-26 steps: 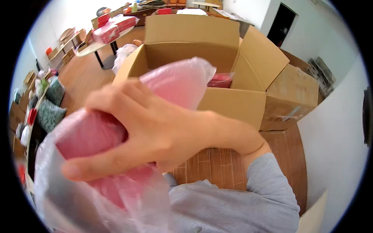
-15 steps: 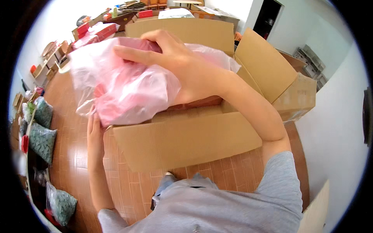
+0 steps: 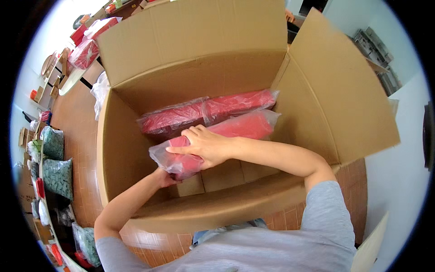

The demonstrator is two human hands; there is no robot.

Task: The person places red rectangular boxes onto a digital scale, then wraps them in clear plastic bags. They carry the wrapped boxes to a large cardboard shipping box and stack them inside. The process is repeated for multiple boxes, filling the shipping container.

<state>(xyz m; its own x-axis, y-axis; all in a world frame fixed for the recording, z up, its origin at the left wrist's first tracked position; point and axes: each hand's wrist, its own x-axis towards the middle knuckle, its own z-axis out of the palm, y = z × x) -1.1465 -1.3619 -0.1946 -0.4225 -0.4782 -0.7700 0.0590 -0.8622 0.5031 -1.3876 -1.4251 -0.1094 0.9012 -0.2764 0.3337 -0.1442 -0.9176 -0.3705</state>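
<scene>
a: where's the package (image 3: 249, 125)?
b: in the opening of the big cardboard box (image 3: 213, 221), held in both hands. it's red, wrapped in cloudy plastic (image 3: 159, 156), and lies at a slant, its left end nearer the person. i can't tell if it touches the bottom of the box.
a: what's the right hand (image 3: 204, 147) doing?
b: gripping the package from above near its left end. the fingers bend over the far side, and the thumb points left across the plastic.
a: and the left hand (image 3: 168, 177)?
b: it's low at the left end, against the underside. most of its fingers are hidden, so i can't tell how far they're closed.
a: anything else in the box?
b: a long red bundle (image 3: 240, 103) in clear plastic, along the far side, just behind the package. whether it's one piece or two end to end, i can't tell.
a: how are the flaps?
b: the far flap (image 3: 190, 38) stands up, and the right flap (image 3: 346, 90) is folded outward.
a: what's around it?
b: brown floor (image 3: 79, 136), plump plastic bags (image 3: 58, 177) with greenish contents off to the left, and a pale table (image 3: 72, 81) with red wrapped boxes (image 3: 84, 54) farther back.
</scene>
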